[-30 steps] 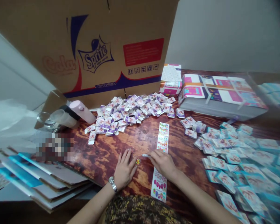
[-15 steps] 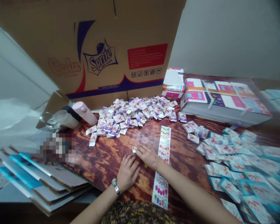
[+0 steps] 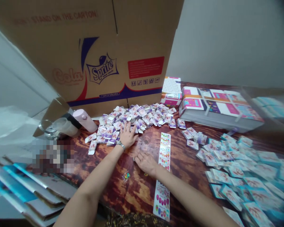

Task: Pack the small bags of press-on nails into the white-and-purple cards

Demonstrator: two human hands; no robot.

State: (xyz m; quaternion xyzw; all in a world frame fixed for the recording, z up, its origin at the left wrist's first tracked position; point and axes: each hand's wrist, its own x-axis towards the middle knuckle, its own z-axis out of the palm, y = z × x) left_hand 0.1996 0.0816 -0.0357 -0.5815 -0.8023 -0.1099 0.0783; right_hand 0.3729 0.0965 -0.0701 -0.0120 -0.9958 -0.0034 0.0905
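My left hand (image 3: 128, 136), a metal watch (image 3: 121, 145) on its wrist, reaches onto the front of a heap of small white and purple boxes (image 3: 142, 112), fingers spread. My right hand (image 3: 145, 162) rests low over the wooden table (image 3: 137, 195), fingers curled and pressed together; a small pale bit shows at its fingertips, too small to name. A small clear packet with coloured bits (image 3: 126, 176) lies on the table below my hands. To the right of my right hand runs a long sticker strip (image 3: 165, 148), partly under my right forearm.
Behind the heap stands a large carton (image 3: 142, 37). A pink bottle (image 3: 85, 120) and a clear cup (image 3: 65, 126) are at the left, above stacked cardboard pieces (image 3: 33, 189). On the right are a strapped bundle (image 3: 220, 107) and many blue and white boxes (image 3: 236, 170).
My left hand has moved forward from beside my right hand to the small boxes. The clear packet now shows on the table. The small white piece once between my hands is mostly out of sight.
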